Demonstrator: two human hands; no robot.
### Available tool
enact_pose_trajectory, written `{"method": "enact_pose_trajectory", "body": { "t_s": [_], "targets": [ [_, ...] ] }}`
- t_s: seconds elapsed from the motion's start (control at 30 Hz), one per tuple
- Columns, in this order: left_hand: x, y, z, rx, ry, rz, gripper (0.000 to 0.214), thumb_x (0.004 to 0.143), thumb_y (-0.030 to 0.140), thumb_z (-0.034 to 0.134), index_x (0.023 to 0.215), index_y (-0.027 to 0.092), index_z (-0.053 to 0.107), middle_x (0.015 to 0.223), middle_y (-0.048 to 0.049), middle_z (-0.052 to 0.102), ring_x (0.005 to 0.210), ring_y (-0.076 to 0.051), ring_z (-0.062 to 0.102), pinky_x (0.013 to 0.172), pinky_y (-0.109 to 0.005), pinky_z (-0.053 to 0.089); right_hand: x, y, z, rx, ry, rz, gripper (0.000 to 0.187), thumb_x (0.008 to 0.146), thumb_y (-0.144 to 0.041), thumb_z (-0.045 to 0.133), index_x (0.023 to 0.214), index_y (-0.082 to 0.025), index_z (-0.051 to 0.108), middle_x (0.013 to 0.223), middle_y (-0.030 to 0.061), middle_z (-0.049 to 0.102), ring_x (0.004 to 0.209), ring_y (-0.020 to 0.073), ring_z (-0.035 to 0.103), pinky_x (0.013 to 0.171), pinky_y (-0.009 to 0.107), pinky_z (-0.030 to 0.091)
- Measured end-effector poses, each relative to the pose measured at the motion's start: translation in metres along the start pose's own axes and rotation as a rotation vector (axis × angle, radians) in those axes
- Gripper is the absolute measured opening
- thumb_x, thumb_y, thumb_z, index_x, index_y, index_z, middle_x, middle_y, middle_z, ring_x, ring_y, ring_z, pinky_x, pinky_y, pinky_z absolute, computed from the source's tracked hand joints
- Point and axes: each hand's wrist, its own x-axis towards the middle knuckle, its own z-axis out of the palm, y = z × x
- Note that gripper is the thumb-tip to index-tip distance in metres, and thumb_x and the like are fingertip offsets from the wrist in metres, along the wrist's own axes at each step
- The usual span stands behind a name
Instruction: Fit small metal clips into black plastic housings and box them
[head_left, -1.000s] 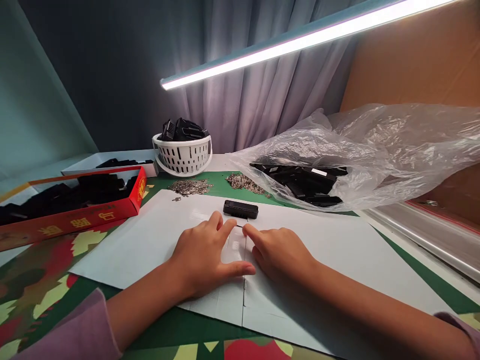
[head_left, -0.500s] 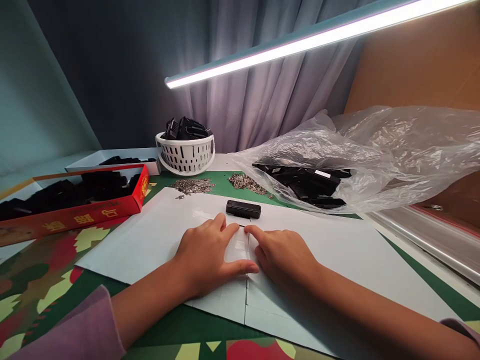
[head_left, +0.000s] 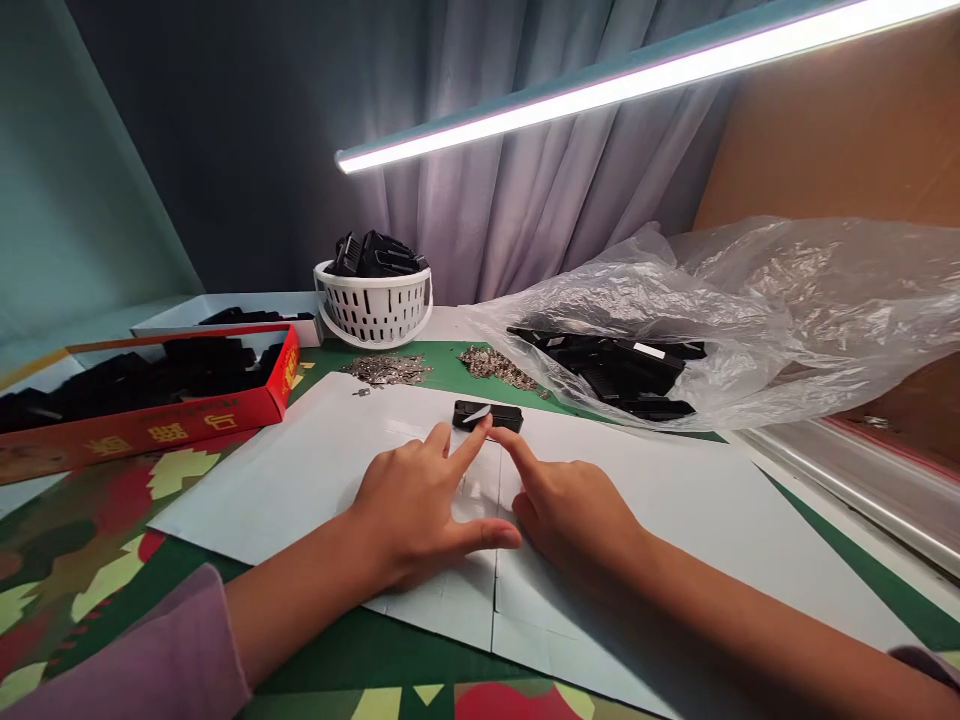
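Left hand is part open, thumb spread away from the index finger; right hand has its index finger extended and the others curled. Both index fingertips are farther forward than in the earlier frame and now meet beside a pale sliver, newly visible against the black case. Whether either hand grips the sliver cannot be told. The case remains near the far edge of the white board.
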Motion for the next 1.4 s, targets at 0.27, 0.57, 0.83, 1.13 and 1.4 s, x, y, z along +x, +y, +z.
{"method": "enact_pose_trajectory", "body": {
  "t_s": [0.27,0.57,0.83,1.13,1.4],
  "targets": [
    [0.0,0.0,0.0,-0.031,0.005,-0.026,0.083,0.064,0.072,0.018,0.13,0.022,0.011,0.086,-0.0075,0.051,0.071,-0.027,0.056,0.055,-0.039,0.044,0.0,-0.001,-0.004,0.094,-0.054,-0.011,0.028,0.067,-0.011,0.039,0.092,-0.018,0.049,0.068,0.0005,0.063,0.055,0.0148,0.055,0.043,0.02,0.012],
    [-0.003,0.001,-0.001,-0.032,0.031,-0.019,0.079,0.065,0.071,0.021,0.128,0.024,0.019,0.085,-0.0059,0.052,0.07,-0.025,0.056,0.054,-0.036,0.044,0.002,0.007,-0.001,0.344,0.056,0.148,0.021,0.07,-0.009,0.031,0.09,-0.014,0.038,0.052,-0.0028,0.05,0.046,0.0104,0.045,0.042,0.017,0.021],
    [-0.005,0.005,-0.004,0.096,0.068,0.148,0.08,0.062,0.073,0.026,0.124,0.023,0.032,0.077,-0.0043,0.055,0.059,-0.021,0.056,0.048,-0.031,0.043,0.005,0.015,0.002,0.947,0.227,0.049,0.027,0.075,-0.022,0.039,0.102,-0.017,0.041,0.056,-0.0061,0.032,0.045,0.0058,0.031,0.045,0.015,0.028],
    [-0.004,0.005,-0.006,0.099,0.056,0.204,0.075,0.066,0.069,0.026,0.122,0.021,0.036,0.079,-0.0043,0.056,0.059,-0.019,0.055,0.048,-0.03,0.043,0.004,0.017,0.001,0.895,0.276,0.052,0.013,0.074,-0.014,0.037,0.083,-0.016,0.047,0.054,-0.0053,0.035,0.046,0.0061,0.031,0.047,0.016,0.027],
    [-0.005,0.004,-0.002,0.069,0.062,0.218,0.073,0.066,0.068,0.03,0.122,0.021,0.035,0.079,-0.004,0.057,0.058,-0.02,0.056,0.048,-0.032,0.045,0.005,0.015,0.0,0.926,0.275,0.071,0.009,0.073,-0.011,0.039,0.074,-0.016,0.047,0.06,-0.0037,0.044,0.051,0.0065,0.035,0.052,0.016,0.029]
  ]
}}
